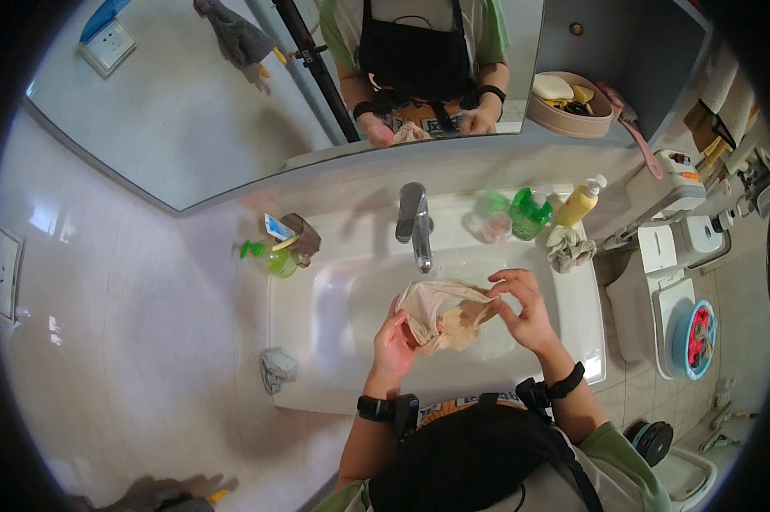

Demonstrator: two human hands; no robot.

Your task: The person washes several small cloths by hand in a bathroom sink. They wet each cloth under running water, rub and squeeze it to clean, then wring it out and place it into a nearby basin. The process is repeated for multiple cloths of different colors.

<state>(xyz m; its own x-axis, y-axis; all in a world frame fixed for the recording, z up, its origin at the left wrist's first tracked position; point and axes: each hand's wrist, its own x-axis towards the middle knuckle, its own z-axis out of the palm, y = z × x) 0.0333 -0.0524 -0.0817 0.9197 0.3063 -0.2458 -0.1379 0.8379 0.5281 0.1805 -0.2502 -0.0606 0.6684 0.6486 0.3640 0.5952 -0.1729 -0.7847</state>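
A damp beige cloth garment (426, 304) is stretched between both hands above the white ceramic washbasin (333, 377). My left hand (394, 349) grips its left side, with part of the fabric hiding the fingers. At its right edge, my right hand (519, 307) pinches the cloth between thumb and fingertips. The garment hangs in a loop with an opening through which the basin shows, and its lower part looks darker. Just beyond it stands the chrome faucet (417, 224); whether water runs from it I cannot tell.
Along the basin's back right are a green bottle (531, 214), a yellow pump bottle (578, 201) and a crumpled cloth (570, 248). A brown cup (303, 238) and a green pump bottle (281, 262) stand back left. Another rag (278, 369) lies on the left rim. A mirror (186, 115) hangs behind.
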